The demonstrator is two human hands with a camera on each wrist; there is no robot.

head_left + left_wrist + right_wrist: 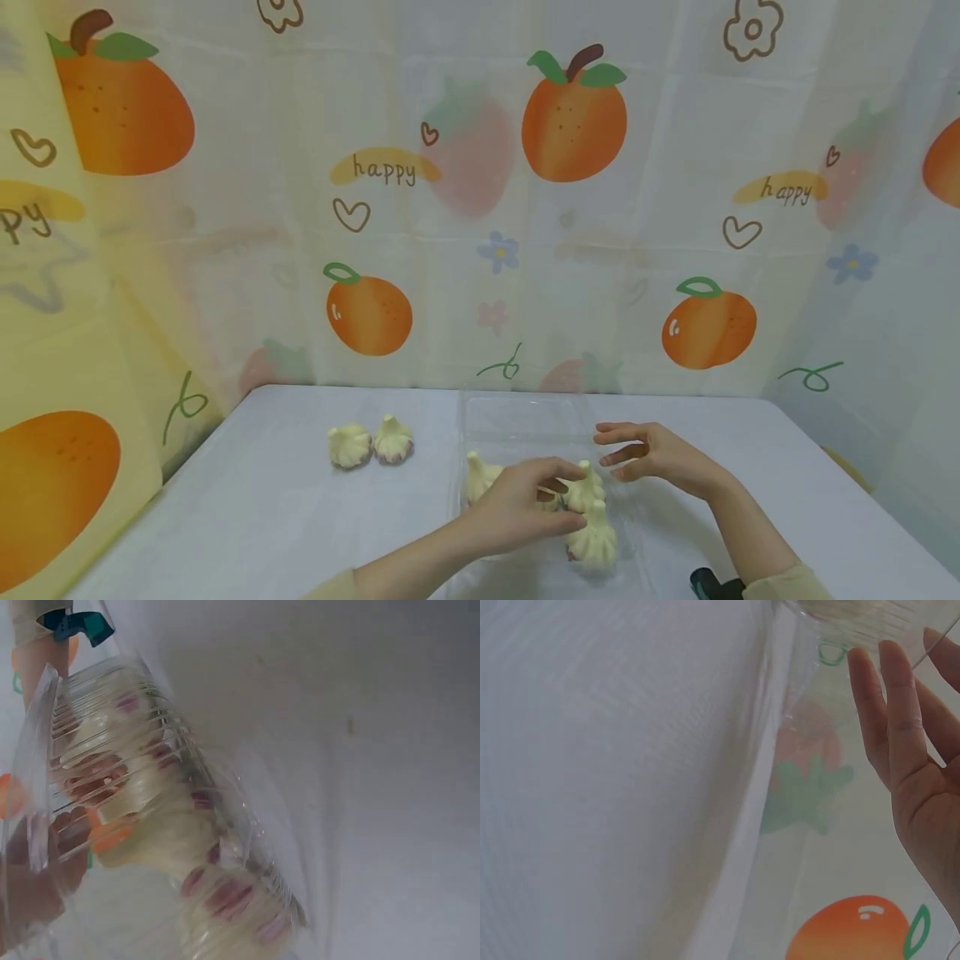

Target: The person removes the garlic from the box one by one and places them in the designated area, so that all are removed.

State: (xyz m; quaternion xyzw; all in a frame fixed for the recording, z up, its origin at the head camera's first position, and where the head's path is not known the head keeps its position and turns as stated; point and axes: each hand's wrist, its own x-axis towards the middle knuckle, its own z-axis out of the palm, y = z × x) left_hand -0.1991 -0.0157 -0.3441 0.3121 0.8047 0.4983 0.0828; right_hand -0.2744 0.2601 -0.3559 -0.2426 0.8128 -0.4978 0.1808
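A clear plastic box (459,492) holds several garlic bulbs, two of them the garlic bulb (595,537) at its front right and the garlic bulb (585,487) behind it. My left hand (517,504) hovers over the box, thumb and fingers spread apart, partly covering the bulbs on the left. In the left wrist view the garlic bulbs (169,832) show through the ribbed box wall. My right hand (660,457) hangs beside the box's right edge with loosely bent fingers and no item in it; the right wrist view shows its fingers (904,712) extended near the box.
Two more garlic bulbs, a left one (349,446) and a right one (393,440), sit side by side on the white table (262,500), left of the box. A printed curtain (480,250) hangs behind the table. A dark band (716,585) is at the right wrist.
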